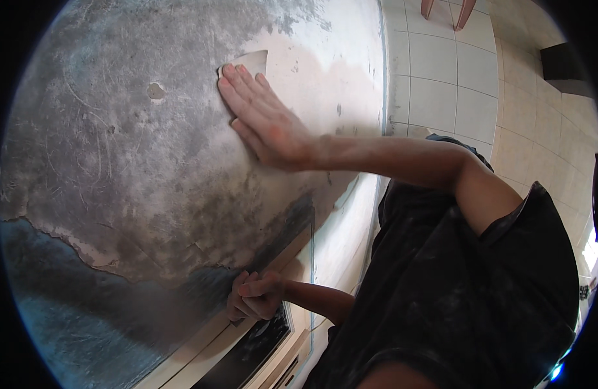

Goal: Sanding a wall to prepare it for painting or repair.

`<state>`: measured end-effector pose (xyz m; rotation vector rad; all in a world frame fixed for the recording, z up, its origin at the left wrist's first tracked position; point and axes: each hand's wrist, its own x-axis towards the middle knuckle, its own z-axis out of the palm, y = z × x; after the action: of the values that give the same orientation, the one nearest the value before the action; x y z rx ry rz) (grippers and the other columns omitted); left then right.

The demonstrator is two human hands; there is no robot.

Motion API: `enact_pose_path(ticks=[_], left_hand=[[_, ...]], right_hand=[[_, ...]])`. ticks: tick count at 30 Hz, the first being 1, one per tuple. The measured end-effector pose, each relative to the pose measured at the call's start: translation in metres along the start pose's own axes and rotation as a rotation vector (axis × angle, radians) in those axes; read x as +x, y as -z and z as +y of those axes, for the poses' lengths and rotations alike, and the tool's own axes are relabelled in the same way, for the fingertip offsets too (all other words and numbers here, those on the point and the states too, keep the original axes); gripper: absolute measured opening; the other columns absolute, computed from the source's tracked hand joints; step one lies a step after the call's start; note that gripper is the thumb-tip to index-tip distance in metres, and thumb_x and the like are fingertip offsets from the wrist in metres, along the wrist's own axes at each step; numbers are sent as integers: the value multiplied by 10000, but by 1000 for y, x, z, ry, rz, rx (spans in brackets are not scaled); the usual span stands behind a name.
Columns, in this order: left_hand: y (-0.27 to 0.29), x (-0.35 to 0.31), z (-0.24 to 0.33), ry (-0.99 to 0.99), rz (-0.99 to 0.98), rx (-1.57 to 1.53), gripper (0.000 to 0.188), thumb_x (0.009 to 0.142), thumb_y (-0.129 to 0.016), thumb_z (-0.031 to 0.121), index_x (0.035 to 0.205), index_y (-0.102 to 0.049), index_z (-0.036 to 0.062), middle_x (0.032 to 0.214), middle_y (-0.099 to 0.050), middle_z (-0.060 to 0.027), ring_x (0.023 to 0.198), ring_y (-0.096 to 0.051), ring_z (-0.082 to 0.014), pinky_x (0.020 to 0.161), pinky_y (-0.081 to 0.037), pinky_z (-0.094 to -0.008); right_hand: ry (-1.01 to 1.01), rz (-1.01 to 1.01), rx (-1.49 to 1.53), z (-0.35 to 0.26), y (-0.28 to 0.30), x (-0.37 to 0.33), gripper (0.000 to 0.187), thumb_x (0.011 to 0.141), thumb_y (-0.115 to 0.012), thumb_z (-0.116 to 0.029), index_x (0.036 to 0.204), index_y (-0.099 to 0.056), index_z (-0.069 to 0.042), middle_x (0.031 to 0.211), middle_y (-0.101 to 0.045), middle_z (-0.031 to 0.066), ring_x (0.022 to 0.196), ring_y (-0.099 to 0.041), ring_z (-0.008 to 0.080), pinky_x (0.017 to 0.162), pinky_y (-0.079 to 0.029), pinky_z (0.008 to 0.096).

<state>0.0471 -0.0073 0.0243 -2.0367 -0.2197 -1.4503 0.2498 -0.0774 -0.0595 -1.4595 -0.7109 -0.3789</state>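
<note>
My right hand (266,123) lies flat against the wall (117,149), its fingers stretched out and pressing down a thin, pale sheet (255,61). A curved corner of the sheet shows beyond the fingertips, and I cannot tell whether it is sandpaper or a flexible scraper. The surface under it is patchy, grey on the left and whitish on the right. Lower down, my left hand (253,295) is closed with its fingers curled, beside a pale ledge. Whatever it grips, if anything, is hidden.
A ragged peeling edge (85,253) borders a blue-grey area at lower left. Below my left hand is a glossy black panel (247,353) in a pale frame. Pale floor tiles (435,71) run at upper right, with pinkish legs (464,14) of furniture and a dark object (564,68).
</note>
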Motion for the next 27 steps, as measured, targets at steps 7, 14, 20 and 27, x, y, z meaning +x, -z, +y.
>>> enact_pose_path(ticks=[7, 14, 20, 27], left_hand=[[2, 1, -1, -10, -18, 20, 548, 1004, -377, 209, 467, -454, 139, 519, -555, 22, 563, -475, -127, 648, -370, -295], [8, 0, -4, 7, -6, 41, 533, 990, -394, 215, 469, -453, 116, 526, -558, 12, 578, -480, -164, 592, -383, -307], [1, 2, 0, 21, 9, 4, 552, 1002, -380, 212, 461, -454, 137, 515, -549, 18, 572, -476, -136, 639, -376, -302], [1, 1, 4, 66, 2, -6, 555, 1002, -367, 219, 457, -455, 153, 509, -546, 29, 564, -481, -132, 644, -388, -307]], right_hand=[[238, -232, -80, 24, 2, -6, 542, 990, -326, -112, 1484, -145, 18, 1544, -141, 241, 1445, -119, 342, 1185, -73, 506], [142, -117, 22, -23, -15, -23, 534, 1014, -320, -220, 1478, -184, 5, 1536, -189, 225, 1441, -155, 340, 1187, -122, 492], [122, -280, -127, -14, -12, -3, 531, 1000, -393, -222, 1471, -237, -29, 1541, -207, 194, 1423, -220, 350, 1182, -122, 500], [274, -144, -170, -11, -23, -59, 528, 994, -391, -228, 1446, -263, 13, 1530, -220, 224, 1419, -223, 364, 1173, -148, 518]])
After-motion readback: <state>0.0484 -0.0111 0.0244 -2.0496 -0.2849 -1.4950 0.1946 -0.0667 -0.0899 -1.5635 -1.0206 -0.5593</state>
